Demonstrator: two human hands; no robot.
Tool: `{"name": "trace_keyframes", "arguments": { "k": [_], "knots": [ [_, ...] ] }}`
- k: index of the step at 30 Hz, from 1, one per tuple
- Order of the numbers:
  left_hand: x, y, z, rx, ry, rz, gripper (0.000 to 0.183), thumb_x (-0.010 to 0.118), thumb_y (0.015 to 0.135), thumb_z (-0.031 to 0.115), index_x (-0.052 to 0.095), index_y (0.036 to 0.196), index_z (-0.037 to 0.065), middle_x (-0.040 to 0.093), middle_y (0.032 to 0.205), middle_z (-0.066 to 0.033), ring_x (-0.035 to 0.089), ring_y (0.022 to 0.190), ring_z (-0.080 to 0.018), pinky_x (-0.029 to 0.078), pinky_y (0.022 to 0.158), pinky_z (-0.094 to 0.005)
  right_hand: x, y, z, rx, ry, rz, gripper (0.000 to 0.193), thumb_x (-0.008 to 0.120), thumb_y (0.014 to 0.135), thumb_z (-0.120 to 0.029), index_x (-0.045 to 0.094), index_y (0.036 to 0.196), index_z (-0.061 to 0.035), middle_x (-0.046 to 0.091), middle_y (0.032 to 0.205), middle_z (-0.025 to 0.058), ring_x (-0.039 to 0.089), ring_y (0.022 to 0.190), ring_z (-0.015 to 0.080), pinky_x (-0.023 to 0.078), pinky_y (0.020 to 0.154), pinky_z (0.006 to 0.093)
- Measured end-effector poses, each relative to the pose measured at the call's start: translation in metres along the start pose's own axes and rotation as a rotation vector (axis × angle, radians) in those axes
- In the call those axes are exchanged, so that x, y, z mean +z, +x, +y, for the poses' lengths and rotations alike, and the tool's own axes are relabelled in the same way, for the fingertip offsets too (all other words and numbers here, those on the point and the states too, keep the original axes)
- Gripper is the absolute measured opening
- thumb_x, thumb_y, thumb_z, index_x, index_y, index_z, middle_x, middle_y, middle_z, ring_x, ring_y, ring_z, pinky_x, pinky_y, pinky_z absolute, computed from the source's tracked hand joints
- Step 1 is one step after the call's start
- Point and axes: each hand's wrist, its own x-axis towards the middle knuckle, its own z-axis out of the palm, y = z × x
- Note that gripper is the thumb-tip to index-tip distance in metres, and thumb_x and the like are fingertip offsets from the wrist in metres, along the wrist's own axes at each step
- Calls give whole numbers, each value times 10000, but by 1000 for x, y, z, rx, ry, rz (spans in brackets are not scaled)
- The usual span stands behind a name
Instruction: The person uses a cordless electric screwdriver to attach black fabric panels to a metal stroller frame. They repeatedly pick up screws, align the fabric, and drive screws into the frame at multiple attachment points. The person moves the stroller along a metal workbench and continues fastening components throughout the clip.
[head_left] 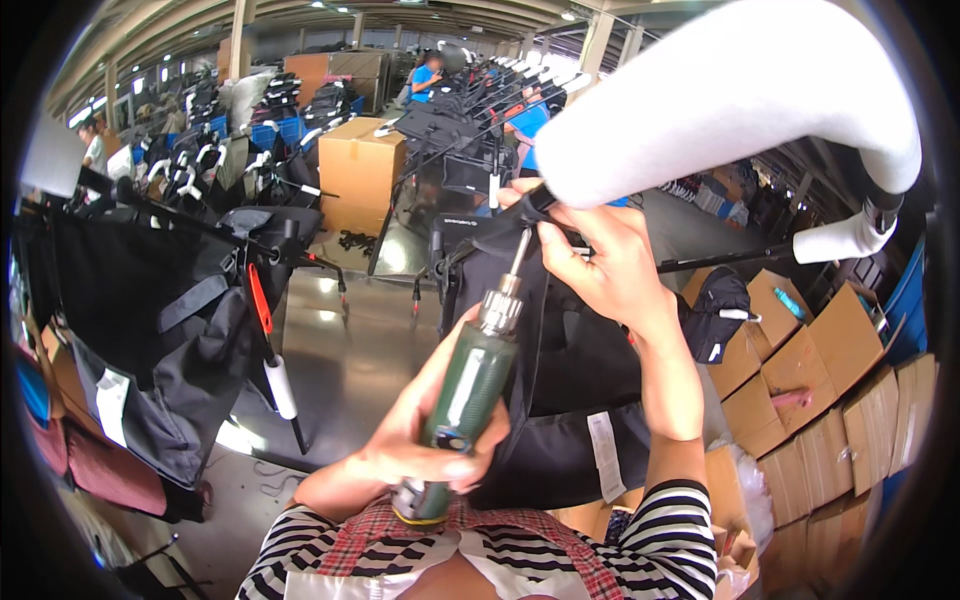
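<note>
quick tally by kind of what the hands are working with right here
Hands: 2, left hand and right hand
Green power screwdriver: 1, gripped in the left hand
White foam-padded handlebar: 1
Black fabric seat: 1, with a white label
Total: 5

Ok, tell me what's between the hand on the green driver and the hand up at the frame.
Head view: the green driver's chrome chuck and bit span from left hand to right hand, over black fabric.
</note>
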Motion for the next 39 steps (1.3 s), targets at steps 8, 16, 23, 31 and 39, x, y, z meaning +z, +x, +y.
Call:
{"name": "trace_keyframes", "arguments": {
  "k": [8, 16, 23, 31, 39],
  "knots": [
    [-27, -22, -40, -280, 94, -106, 1501, 845, 458, -139, -33, 1626, 205, 601, 902, -210, 601, 573, -189, 465, 501, -294, -71, -102, -7, 400, 61, -10, 277, 688, 942, -179, 667, 1139, 14, 756, 988, 148, 748, 953, 238, 586, 823, 347],
    [-66, 31, -83, -680, -83, -799, 649, 894, 607, -67, 506, 1127, -46, 681, 896, -143, 685, 687, -133, 563, 623, -214, -127, -406, -103, 1355, -559, -104, 138, 668, 919, -196, 688, 895, -63, 661, 656, 121, 697, 639, 290, 546, 625, 387],
    [-53, -26, -93, -396, 43, -150, 1244, 885, 510, -103, 129, 1486, 46, 574, 941, -221, 667, 571, -253, 561, 458, -300, -17, -572, -167, 1796, -337, -126, 161, 737, 823, -206, 722, 936, -94, 743, 871, 121, 722, 833, 312, 571, 771, 419],
    [-37, -36, -97, -372, 78, 53, 1414, 874, 517, -76, -45, 1567, 155, 553, 902, -235, 613, 496, -247, 519, 402, -301, 7, -567, -167, 1922, -491, -106, 188, 750, 828, -259, 718, 909, -93, 736, 849, 105, 716, 840, 291, 563, 755, 406],
    [-28, -28, -98, -363, 93, 112, 1263, 858, 545, -48, 49, 1511, 49, 565, 876, -223, 636, 503, -254, 542, 395, -304, 8, -569, -163, 1977, -370, -40, 229, 765, 773, -288, 727, 917, -114, 745, 887, 104, 717, 870, 312, 575, 807, 427]
  ]
}}
